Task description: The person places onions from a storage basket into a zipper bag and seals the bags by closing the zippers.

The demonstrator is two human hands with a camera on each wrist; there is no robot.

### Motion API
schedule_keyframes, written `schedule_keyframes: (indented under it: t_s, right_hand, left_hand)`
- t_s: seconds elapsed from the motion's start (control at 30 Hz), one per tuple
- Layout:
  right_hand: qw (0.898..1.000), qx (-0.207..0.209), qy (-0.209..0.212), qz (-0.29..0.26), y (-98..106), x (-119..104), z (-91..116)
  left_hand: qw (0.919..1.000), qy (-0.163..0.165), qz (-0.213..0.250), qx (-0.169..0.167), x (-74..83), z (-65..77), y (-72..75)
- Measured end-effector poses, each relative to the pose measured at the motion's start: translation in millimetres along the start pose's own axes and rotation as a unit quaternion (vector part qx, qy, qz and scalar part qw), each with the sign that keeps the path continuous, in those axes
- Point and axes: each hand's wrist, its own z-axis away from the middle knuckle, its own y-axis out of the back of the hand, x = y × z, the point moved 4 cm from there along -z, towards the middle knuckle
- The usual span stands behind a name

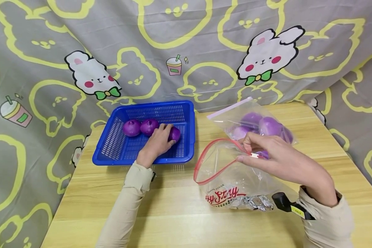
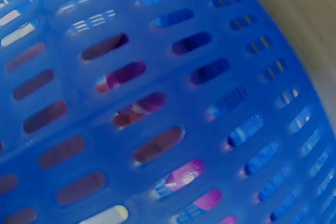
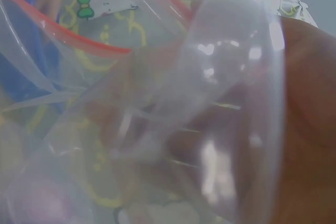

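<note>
Inside the blue basket [image 1: 190, 144], my left hand [image 1: 156, 143] grips a purple onion [image 1: 175, 133] near the right end. Two more purple onions [image 1: 132, 128] sit to its left in the basket. My right hand [image 1: 276, 158] pinches the edge of a clear zip bag [image 1: 229, 179] by its white slider. The bag's red-rimmed mouth gapes toward the basket, and red lettering is printed on its front. Slotted basket wall [image 2: 121, 145] fills the left wrist view, with bits of purple behind it. Clear plastic mostly covers the right hand [image 3: 310, 108] in the right wrist view.
Behind my right hand lies another clear bag [image 1: 227, 112] with a pale purple zip strip and several purple onions inside. Everything rests on a wooden table [image 1: 173, 220]. A grey patterned cloth [image 1: 204, 44] hangs close behind the basket and along the sides.
</note>
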Motion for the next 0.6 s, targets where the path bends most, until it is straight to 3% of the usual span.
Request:
schedule_keyframes:
  t_s: [0.3,0.4,0.6]
  right_hand:
    - [1.000,-0.004,-0.002,0.003,-1.0,-1.0,-1.3]
    - [1.000,-0.003,-0.001,0.005,-1.4,-1.0,-1.5]
    - [1.000,0.003,0.015,0.006,-1.9,-2.0,-2.7]
  left_hand:
    - [0.9986,0.003,0.037,-0.038,-0.8,13.6,5.3]
    - [0.9988,0.001,0.044,-0.023,-0.8,19.3,11.9]
    - [0.9979,-0.017,0.049,0.039,2.2,32.3,24.5]
